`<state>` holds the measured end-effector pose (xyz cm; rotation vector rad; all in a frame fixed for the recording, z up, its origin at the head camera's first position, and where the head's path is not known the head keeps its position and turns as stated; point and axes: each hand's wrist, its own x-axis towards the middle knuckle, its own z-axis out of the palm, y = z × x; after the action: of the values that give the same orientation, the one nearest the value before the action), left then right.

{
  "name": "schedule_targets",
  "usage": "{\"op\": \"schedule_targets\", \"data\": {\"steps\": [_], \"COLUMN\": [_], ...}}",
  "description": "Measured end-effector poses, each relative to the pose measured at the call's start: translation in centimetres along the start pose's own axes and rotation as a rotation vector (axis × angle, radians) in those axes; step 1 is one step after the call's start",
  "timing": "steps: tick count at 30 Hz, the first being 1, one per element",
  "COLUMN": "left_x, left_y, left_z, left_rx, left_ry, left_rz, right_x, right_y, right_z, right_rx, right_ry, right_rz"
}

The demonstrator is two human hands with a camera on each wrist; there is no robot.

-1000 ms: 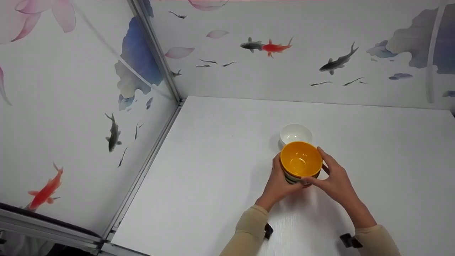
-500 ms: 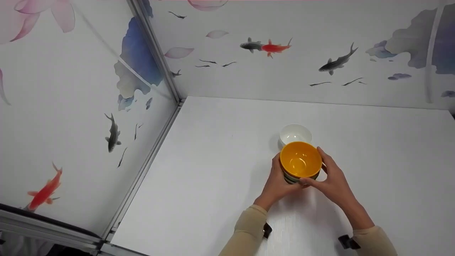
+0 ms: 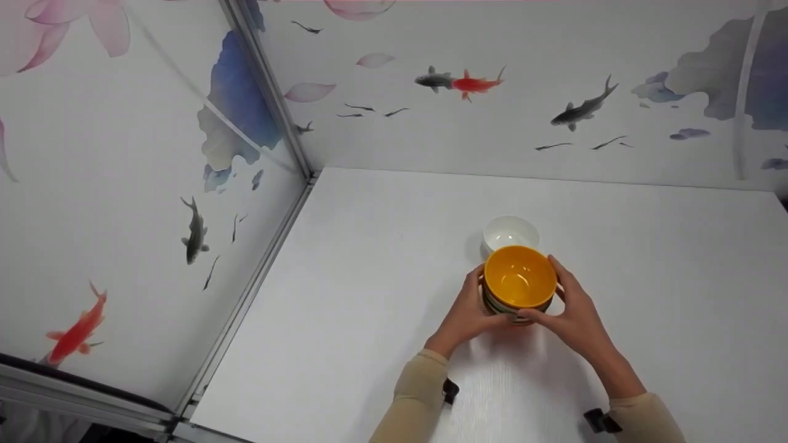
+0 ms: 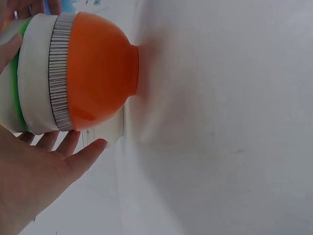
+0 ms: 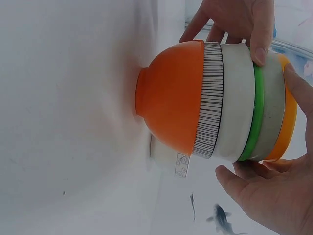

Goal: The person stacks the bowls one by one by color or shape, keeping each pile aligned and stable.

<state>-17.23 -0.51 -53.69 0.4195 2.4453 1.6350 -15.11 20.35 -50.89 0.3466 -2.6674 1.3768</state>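
Observation:
A stack of nested bowls stands upright on the white table, an orange bowl (image 5: 171, 98) at its base and a yellow bowl (image 3: 520, 277) on top. Between them show whitish bowls, one with a green rim (image 5: 257, 110), and a black-striped band (image 4: 60, 68). My left hand (image 3: 466, 314) holds the left side, its thumb near the green rim and its fingers lower at the striped band. On the right side my right hand (image 3: 578, 314) grips the upper bowls, the thumb at the yellow rim. The far sides of the stack are hidden.
A separate white bowl (image 3: 510, 232) sits just behind the stack, partly covered by it. White panels (image 3: 492, 135) printed with fish and petals rise at the back and left of the table (image 3: 369, 277). A metal rail (image 3: 265, 277) runs along the left edge.
My left hand has shifted slightly left, and its thumb has drawn a little away from the right thumb. The right hand and the bowls stay nearly in place.

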Motion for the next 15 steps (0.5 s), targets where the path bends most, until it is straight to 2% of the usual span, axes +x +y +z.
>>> {"op": "schedule_targets", "data": {"steps": [5, 15], "left_x": [-0.3, -0.6], "left_y": [-0.3, -1.0], "left_z": [-0.5, -1.4], "left_rx": [0.019, 0.034], "left_ry": [0.008, 0.012], "left_rz": [-0.033, 0.01], "right_x": [-0.1, -0.1], "right_y": [0.1, 0.2], "right_z": [0.1, 0.5], "right_rx": [0.016, 0.054], "right_ry": [0.002, -0.002], "right_rz": [-0.008, 0.014]}}
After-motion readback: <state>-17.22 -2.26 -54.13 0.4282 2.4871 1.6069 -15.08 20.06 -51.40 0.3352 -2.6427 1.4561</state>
